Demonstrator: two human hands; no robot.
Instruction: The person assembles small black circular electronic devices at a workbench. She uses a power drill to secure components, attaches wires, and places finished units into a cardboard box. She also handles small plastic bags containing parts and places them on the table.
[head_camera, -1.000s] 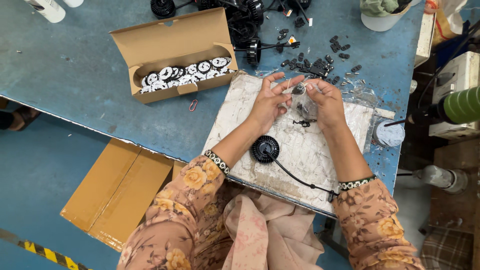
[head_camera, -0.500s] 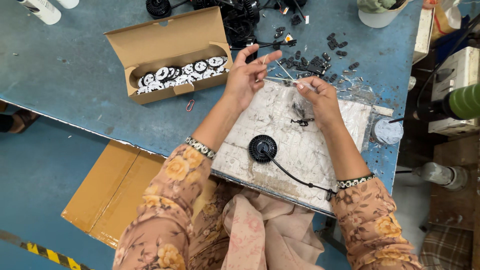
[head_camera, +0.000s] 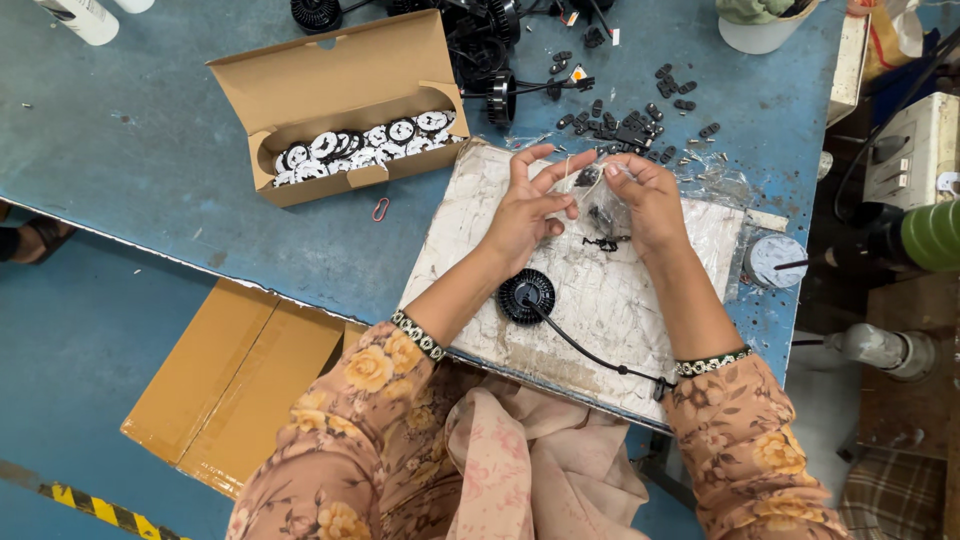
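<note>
The table (head_camera: 150, 150) has a blue painted top, matt and scuffed, and on it lies a white board (head_camera: 620, 300) whose surface looks rough, cracked and stained grey. The open box (head_camera: 320, 75) is plain brown cardboard, dull and smooth, filled with small glossy white-and-black plastic discs (head_camera: 360, 145), while the round ribbed part (head_camera: 526, 295) on the board and the loose clips (head_camera: 640, 120) look like matt black plastic. Between the left hand (head_camera: 525, 210) and the right hand (head_camera: 650, 200) is a thin clear plastic bag (head_camera: 600, 190), shiny and crinkled, and the sleeves (head_camera: 370, 400) are soft floral cloth.
</note>
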